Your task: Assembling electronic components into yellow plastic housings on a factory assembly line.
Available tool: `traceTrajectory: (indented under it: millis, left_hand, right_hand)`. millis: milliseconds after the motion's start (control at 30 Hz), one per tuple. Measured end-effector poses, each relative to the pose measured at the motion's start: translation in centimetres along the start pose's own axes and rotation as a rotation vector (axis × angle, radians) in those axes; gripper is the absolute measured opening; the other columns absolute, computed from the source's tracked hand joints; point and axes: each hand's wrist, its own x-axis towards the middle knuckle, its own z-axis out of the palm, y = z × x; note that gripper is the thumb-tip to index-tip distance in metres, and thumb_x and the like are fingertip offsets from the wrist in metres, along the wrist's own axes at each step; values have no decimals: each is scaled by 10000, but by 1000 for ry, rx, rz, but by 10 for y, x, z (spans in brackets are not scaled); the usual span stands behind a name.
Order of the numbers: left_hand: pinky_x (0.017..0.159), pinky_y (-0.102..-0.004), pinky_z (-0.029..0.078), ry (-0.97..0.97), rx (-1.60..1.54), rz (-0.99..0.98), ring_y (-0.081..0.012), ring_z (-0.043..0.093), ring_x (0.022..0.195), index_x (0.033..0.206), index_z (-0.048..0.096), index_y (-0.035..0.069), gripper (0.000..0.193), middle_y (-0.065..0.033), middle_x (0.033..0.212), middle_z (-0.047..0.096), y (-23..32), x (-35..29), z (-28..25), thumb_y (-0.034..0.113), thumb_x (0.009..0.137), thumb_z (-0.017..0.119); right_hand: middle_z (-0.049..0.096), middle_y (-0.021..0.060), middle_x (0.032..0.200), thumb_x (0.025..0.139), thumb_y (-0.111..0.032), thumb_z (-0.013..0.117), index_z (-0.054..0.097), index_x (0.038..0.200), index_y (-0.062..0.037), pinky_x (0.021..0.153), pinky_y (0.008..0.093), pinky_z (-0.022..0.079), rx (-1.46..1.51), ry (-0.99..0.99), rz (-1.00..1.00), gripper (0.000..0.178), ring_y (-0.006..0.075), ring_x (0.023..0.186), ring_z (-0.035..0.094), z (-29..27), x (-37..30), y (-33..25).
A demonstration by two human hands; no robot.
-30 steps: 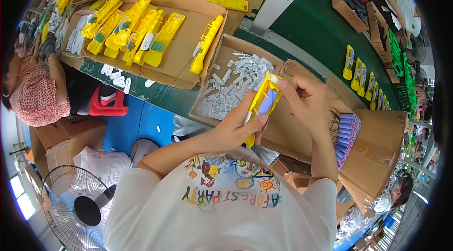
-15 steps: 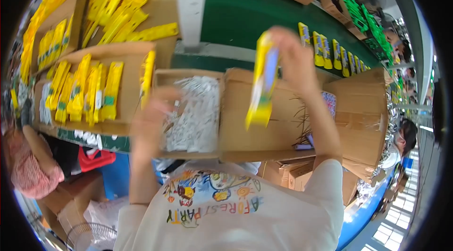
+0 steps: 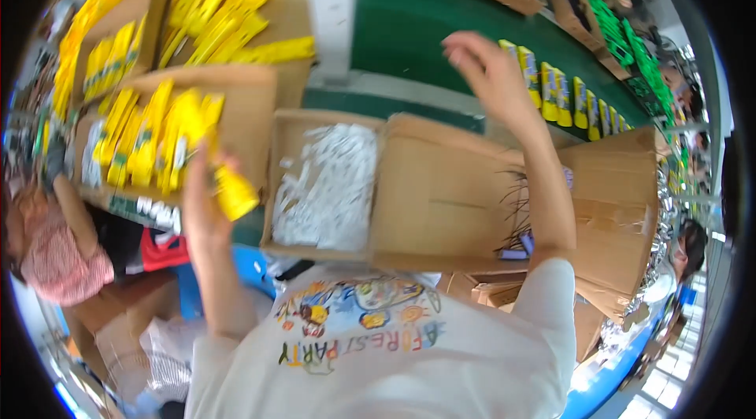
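My left hand (image 3: 206, 202) is closed on a flat yellow package (image 3: 236, 194), blurred by motion. It is at the front right of a cardboard tray (image 3: 253, 96) where several similar yellow packages (image 3: 146, 135) stand in a leaning row. My right hand (image 3: 492, 76) is raised over the green work surface (image 3: 402, 29), fingers loosely stretched and nothing in them. Just right of that hand, a line of upright yellow packages (image 3: 561, 96) runs off toward the far right.
Before me is a small box (image 3: 277, 218) of thin white pieces (image 3: 331, 187). Beside it, a wide carton (image 3: 429, 214) holds dark thin strands (image 3: 513, 202) and purple pieces (image 3: 516, 248). A heap of yellow packages (image 3: 224, 5) lies at the back left. A co-worker (image 3: 63, 250) sits at left.
The yellow package with a purple part has left my right hand, which is now empty. My left hand has moved left and now holds a yellow package. The view has shifted slightly.
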Motion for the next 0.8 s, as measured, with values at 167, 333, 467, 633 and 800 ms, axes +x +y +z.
traceTrajectory:
  millis: [167, 333, 467, 633, 800]
  left_hand:
    - [808, -404, 523, -27, 11, -544, -228, 613, 949, 1218, 444, 67, 351, -125, 1078, 588, -83, -10, 68, 257, 938, 541]
    - [860, -387, 505, -144, 282, -237, -218, 582, 990, 1315, 323, 77, 516, -115, 1136, 533, -119, -32, 65, -16, 839, 499]
    - [861, -330, 466, -315, 668, -14, -180, 525, 988, 1372, 216, 76, 632, -95, 1119, 485, -131, -45, 57, -79, 806, 452]
    - [841, -280, 431, -283, 570, -128, -146, 484, 993, 1402, 207, 66, 567, -87, 1155, 456, -134, -43, 58, 36, 888, 445]
    - [799, -283, 465, -239, 807, -82, -138, 531, 933, 1303, 297, 64, 409, -80, 1079, 512, -142, -39, 53, 39, 914, 422]
  right_hand:
    - [518, 57, 1298, 725, -59, 690, 645, 1126, -127, 951, 394, 429, -429, 40, -922, 409, 266, 1185, 479, 65, -97, -102]
    - [632, 30, 938, 765, -27, 639, 672, 1010, -81, 747, 292, 464, 656, -168, -137, 253, 161, 825, 574, 65, -117, -118]
    - [603, 17, 874, 794, -83, 701, 670, 952, -25, 585, 201, 426, 833, -59, 326, 172, 66, 710, 548, 77, -119, -136]
    - [575, 29, 708, 723, -48, 722, 663, 821, -75, 507, 265, 449, 16, 325, -146, 117, 138, 572, 561, 98, -137, -141]
    - [591, 55, 717, 732, -106, 737, 649, 829, -100, 499, 310, 470, -43, 386, -318, 131, 226, 569, 572, 110, -164, -120]
